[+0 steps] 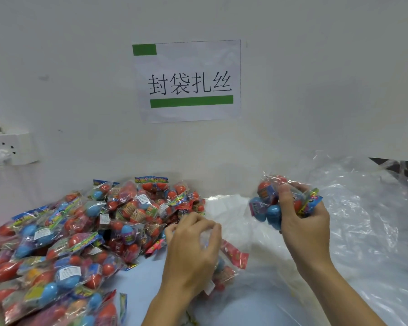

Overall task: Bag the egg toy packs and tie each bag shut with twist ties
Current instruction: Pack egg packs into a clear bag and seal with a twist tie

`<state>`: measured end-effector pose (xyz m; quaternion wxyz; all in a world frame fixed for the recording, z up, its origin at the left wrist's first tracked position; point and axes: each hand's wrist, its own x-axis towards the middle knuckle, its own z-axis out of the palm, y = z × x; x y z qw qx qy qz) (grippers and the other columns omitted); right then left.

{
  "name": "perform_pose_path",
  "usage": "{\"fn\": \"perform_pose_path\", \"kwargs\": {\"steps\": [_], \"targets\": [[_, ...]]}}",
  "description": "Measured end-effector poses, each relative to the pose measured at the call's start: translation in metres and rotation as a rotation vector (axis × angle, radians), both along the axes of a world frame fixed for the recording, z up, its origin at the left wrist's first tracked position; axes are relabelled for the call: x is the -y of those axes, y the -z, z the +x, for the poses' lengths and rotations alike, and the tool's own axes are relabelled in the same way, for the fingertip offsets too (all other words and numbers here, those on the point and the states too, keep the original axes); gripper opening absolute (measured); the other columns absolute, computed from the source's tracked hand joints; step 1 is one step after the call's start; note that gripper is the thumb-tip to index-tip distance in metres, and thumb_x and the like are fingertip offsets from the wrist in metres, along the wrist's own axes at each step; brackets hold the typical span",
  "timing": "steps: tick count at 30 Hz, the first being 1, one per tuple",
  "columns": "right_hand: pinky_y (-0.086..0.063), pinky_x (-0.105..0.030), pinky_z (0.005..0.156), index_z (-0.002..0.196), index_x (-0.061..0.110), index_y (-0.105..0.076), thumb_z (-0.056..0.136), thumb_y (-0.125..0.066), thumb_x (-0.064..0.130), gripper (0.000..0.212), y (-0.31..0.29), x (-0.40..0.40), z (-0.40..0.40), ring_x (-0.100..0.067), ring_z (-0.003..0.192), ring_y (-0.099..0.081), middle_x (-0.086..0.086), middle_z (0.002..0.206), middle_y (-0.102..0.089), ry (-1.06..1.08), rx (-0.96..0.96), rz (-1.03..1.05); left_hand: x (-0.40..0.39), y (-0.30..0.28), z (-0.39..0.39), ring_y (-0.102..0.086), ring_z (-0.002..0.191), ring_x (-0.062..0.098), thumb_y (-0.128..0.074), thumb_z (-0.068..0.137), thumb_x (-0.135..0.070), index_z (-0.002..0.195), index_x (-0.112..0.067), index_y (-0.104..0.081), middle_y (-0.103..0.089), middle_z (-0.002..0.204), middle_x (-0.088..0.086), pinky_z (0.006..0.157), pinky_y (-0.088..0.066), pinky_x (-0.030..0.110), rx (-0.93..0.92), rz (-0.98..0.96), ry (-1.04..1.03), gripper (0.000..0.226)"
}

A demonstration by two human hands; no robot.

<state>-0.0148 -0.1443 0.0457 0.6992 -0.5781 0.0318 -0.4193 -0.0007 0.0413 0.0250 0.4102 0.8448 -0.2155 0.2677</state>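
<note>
A big heap of egg toy packs (85,231), red and blue eggs in clear wrappers, covers the table's left half. My right hand (302,222) grips a bundle of egg packs (269,203), held up above a spread of clear plastic bags (363,220). My left hand (193,245) hovers lower, at the heap's right edge, its fingers curled round the clear plastic of a pack (229,262) that lies under it. No twist tie is visible.
A white wall stands close behind the table, with a paper sign (189,81) taped on it. A wall socket with a plug (5,149) is at the far left. Crumpled clear plastic fills the right side. A dark object (405,168) shows at the right edge.
</note>
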Motion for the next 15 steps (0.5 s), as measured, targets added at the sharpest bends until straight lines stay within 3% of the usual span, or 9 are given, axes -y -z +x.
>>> {"fn": "perform_pose_path", "kwargs": {"steps": [2,4,6,8,12,15], "targets": [[-0.057,-0.018,0.056,0.102,0.028,-0.066,0.081,-0.069,0.049,0.03,-0.001,-0.001,-0.001,-0.007,0.077,-0.075,0.001,0.089,-0.075,0.026,0.049,-0.004,0.0,-0.006,-0.002,-0.057,0.082,0.007,-0.045,0.093,-0.055,0.071,-0.029,-0.069,-0.059,0.078,-0.015,0.085,-0.042,0.039,0.123,-0.191,-0.043,0.041],[-0.062,-0.03,0.062,0.103,0.031,-0.064,0.083,-0.069,0.049,0.026,-0.001,-0.001,-0.001,-0.012,0.083,-0.075,0.002,0.093,-0.075,0.061,0.062,-0.027,-0.001,-0.01,-0.002,-0.058,0.073,0.009,-0.056,0.097,-0.045,0.069,-0.02,-0.069,-0.059,0.072,-0.011,0.071,-0.047,0.03,0.225,-0.341,-0.085,0.039],[-0.063,-0.039,0.071,0.106,0.03,-0.063,0.082,-0.068,0.054,0.034,0.0,-0.001,-0.002,-0.013,0.087,-0.075,0.005,0.096,-0.074,0.096,0.063,-0.058,-0.001,-0.015,-0.003,-0.056,0.069,0.008,-0.063,0.091,-0.032,0.067,-0.021,-0.062,-0.058,0.069,-0.011,0.063,-0.045,0.021,0.268,-0.403,-0.124,0.026],[-0.063,-0.041,0.074,0.11,0.028,-0.062,0.08,-0.067,0.059,0.043,0.0,-0.003,-0.003,-0.013,0.089,-0.075,0.006,0.097,-0.074,0.118,0.077,-0.088,0.0,-0.015,-0.003,-0.052,0.067,0.009,-0.071,0.088,-0.018,0.066,-0.022,-0.056,-0.054,0.066,-0.011,0.059,-0.041,0.019,0.239,-0.396,-0.139,0.027],[-0.063,-0.031,0.074,0.11,0.033,-0.061,0.08,-0.065,0.06,0.04,-0.003,-0.006,-0.006,-0.008,0.088,-0.073,0.009,0.097,-0.072,0.142,0.133,-0.161,0.002,-0.011,-0.002,-0.045,0.064,0.007,-0.075,0.083,-0.01,0.07,-0.02,-0.05,-0.05,0.069,-0.007,0.057,-0.038,0.015,0.047,-0.315,-0.055,0.031],[-0.058,-0.016,0.073,0.106,0.043,-0.057,0.081,-0.066,0.055,0.029,-0.006,-0.011,-0.009,-0.003,0.09,-0.071,0.02,0.097,-0.07,0.133,0.169,-0.239,0.003,-0.009,-0.003,-0.047,0.068,0.007,-0.063,0.086,0.008,0.074,-0.024,-0.049,-0.052,0.078,-0.008,0.058,-0.04,0.017,-0.071,-0.157,0.014,0.036]]}}
